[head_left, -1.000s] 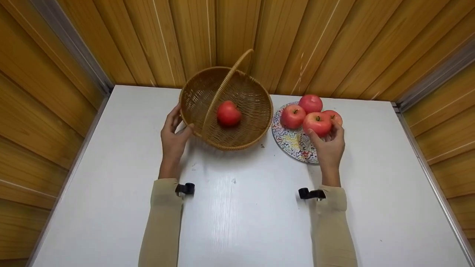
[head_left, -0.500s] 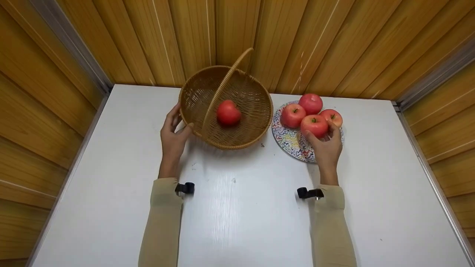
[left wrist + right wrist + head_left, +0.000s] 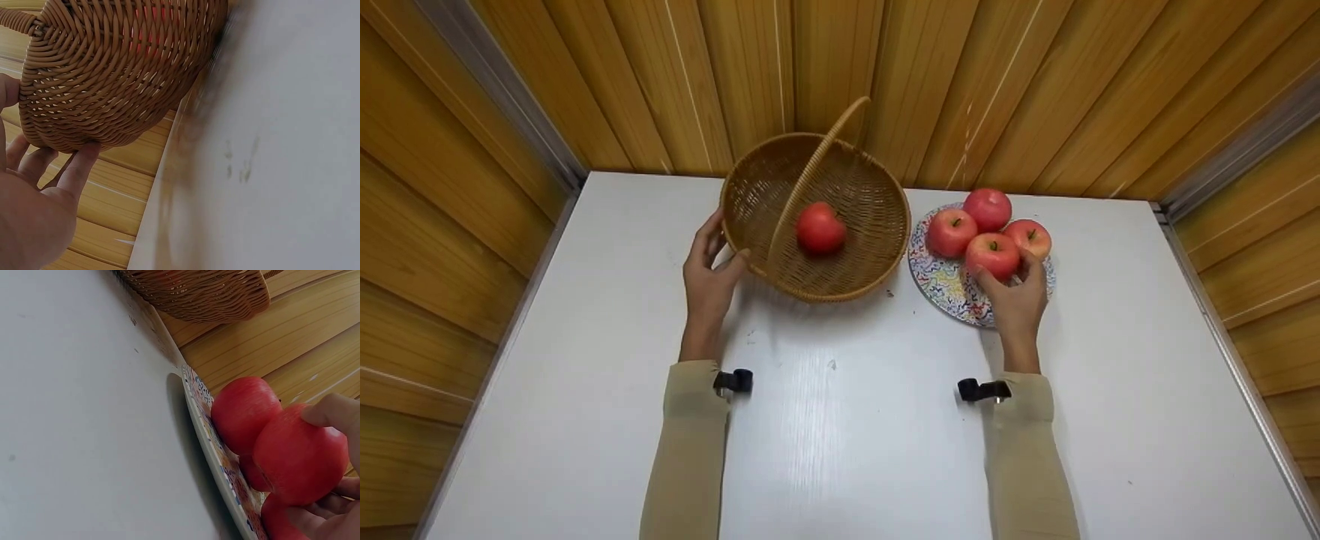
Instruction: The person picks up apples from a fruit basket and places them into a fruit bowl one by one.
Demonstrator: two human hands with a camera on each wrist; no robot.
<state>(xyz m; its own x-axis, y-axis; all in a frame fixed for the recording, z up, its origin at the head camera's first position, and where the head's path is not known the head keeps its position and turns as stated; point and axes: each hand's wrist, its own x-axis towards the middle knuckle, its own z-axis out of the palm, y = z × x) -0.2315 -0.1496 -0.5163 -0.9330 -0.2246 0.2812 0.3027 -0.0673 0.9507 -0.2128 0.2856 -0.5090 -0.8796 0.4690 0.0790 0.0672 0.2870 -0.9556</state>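
Note:
A round wicker basket [image 3: 877, 225] with an arched handle stands at the back of the table, one red apple [image 3: 820, 229] inside it. My left hand [image 3: 711, 281] holds the basket's left rim, thumb at the top edge and fingers underneath along the woven side [image 3: 95, 95]. To the right, a colourful patterned plate [image 3: 949, 289] bears several red apples. With thumb and fingers my right hand [image 3: 1018, 300] grips the front apple [image 3: 991, 255]. In the right wrist view that apple [image 3: 301, 455] overlaps its neighbours, close over the plate [image 3: 197, 405].
Wood-panelled walls [image 3: 922, 90] rise behind and beside the white table [image 3: 810, 420]. The basket stands close to the back wall, and the plate lies just right of it. Metal strips [image 3: 1237, 360] run along the table's sides.
My right hand and its apple have shifted slightly left and lower, uncovering more of the apple behind on the right. My left hand and the basket have stayed nearly still.

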